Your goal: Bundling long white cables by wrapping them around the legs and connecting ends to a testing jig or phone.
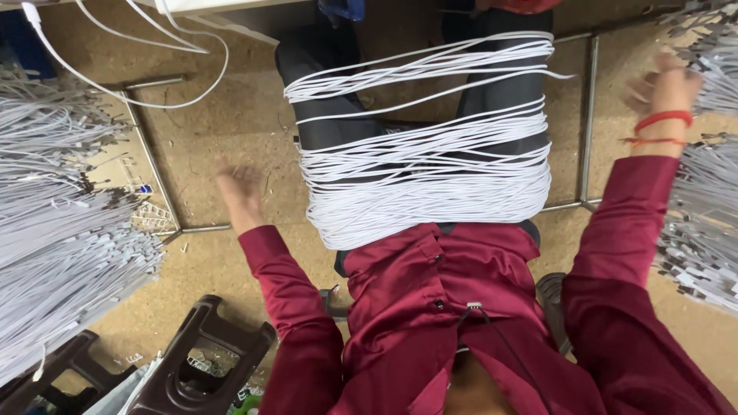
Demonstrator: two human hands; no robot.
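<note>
A big pile of thin white cables (423,154) is laid across the lap – dozens of strands running side to side, loosely stacked over dark trousers (323,84). The left hand (240,194) is held out over the floor, fingers spread, nothing gripped. The right hand (663,86) is raised by a grey cable bundle (703,223) – too blurred, so its grip can't be told.

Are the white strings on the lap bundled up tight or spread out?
Spread out: the white cables lie loose across both knees.
</note>
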